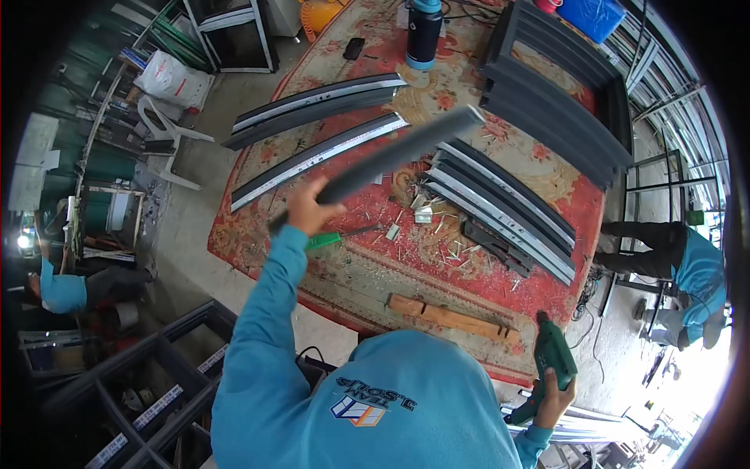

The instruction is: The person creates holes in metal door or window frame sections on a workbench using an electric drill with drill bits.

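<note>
Left fingers [316, 188] curl round a dark bar [400, 153] (right fingers [551, 381], a green drill [555, 352]).

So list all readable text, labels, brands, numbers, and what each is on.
"TEAM", on the teal long-sleeved shirt.
"J.SOL…", beside it on the same shirt; last letters unclear.

Too small or blurred to read:
Print on the pale-faced dark profiles on the table.
White label strips on the dark frame, lower left.
Red print on the white sack.
Mark on the dark blue-capped bottle.
</note>
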The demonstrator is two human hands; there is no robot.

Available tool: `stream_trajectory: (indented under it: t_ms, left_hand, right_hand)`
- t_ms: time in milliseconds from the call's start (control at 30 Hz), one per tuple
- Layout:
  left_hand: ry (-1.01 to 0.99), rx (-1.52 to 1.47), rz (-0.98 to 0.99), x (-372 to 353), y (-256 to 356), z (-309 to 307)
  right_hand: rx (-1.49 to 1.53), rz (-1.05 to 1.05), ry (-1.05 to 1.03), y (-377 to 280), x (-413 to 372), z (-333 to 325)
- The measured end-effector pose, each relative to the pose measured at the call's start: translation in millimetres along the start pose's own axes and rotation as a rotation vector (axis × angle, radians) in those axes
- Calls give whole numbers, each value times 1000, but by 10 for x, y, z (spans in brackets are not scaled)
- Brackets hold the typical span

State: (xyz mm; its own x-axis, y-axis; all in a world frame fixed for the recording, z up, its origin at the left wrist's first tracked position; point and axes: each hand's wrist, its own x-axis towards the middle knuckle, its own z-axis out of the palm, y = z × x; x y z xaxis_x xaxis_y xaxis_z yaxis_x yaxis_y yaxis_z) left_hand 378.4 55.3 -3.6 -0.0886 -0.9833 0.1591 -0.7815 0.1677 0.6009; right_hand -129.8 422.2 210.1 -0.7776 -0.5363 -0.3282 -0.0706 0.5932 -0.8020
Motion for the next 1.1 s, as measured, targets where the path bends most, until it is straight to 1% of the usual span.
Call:
stream_trajectory:
  t_ms: [33,67,133,167,200,233,267,300,333,367,400,467,567,600,633,667,700,733,800,833,867,900,933,967,1000,1033,1067,1100]
  left_hand:
    - [9,48,-39,210,-239,-155]
    - [20,92,-77,420,-469,-305]
    - [-117,-26,-216,822,-971,-521]
    - [-110,-30,-210,951,-1076,-623]
    - [-168,44,-295,1075,-1134,-726]
    - [-227,118,-380,1185,-1184,-803]
    - [-224,111,-374,1268,-1234,-844]
    - [-279,206,-387,1335,-1266,-863]
    - [-338,300,-399,1393,-1296,-857]
    - [-422,282,-435,1447,-1287,-892]
    - [-427,273,-435,1479,-1361,-836]
    - [-519,338,-418,1504,-1452,-802]
    - [-573,223,-442,1583,-1576,-786]
    - [-582,167,-465,1627,-1610,-791]
    - [-589,173,-472,1696,-1639,-789]
    - [-525,33,-436,1788,-1762,-755]
    - [-464,-108,-398,1886,-1912,-686]
    - [-322,-84,-302,1990,-2145,-547]
    - [-154,245,-150,2175,-1693,-536]
    - [-139,343,-98,2263,-1690,-447]
    - [-135,426,-38,2339,-1727,-301]
    - [-222,584,-95,2369,-1604,-218]
    - [-259,672,-66,2451,-1773,-95]
    - [-253,662,-105,2537,-1954,11]
    - [-229,644,-169,2587,-1869,22]
    - [-194,565,-112,2681,-2126,39]
    - [-175,538,-52,2709,-2187,32]
    - [-174,609,-35,2688,-2114,-1]
  right_hand:
    - [13,-31,-16,81,60,69]
    - [-10,15,-65,-5,71,142]
    - [-30,36,-121,-157,100,297]
    - [-56,5,-140,-124,160,332]
    - [-52,-1,-136,-168,191,378]
    - [-70,14,-174,-230,208,423]
    - [-90,29,-212,-303,225,459]
    - [-123,70,-237,-396,244,482]
    - [-126,66,-229,-384,289,500]
    - [-146,26,-240,-358,321,513]
    - [-169,-13,-254,-349,360,517]
    - [-185,9,-251,-370,407,528]
    - [-170,23,-260,-414,458,588]
    - [-181,87,-264,-451,473,603]
    - [-190,152,-266,-469,493,630]
    - [-193,164,-269,-448,528,658]
    - [-217,109,-279,-402,574,670]
    - [-243,59,-284,-357,599,659]
    - [-247,20,-342,-385,662,711]
    - [-201,-6,-333,-530,629,831]
    - [-226,9,-346,-551,647,846]
    - [-248,-1,-380,-482,701,816]
    - [-319,-27,-341,-426,712,817]
    - [-414,-34,-321,-390,718,798]
    - [-458,-13,-289,-387,693,803]
    - [-514,22,-281,-534,652,845]
    - [-520,53,-252,-511,622,816]
    - [-505,42,-248,-461,602,788]
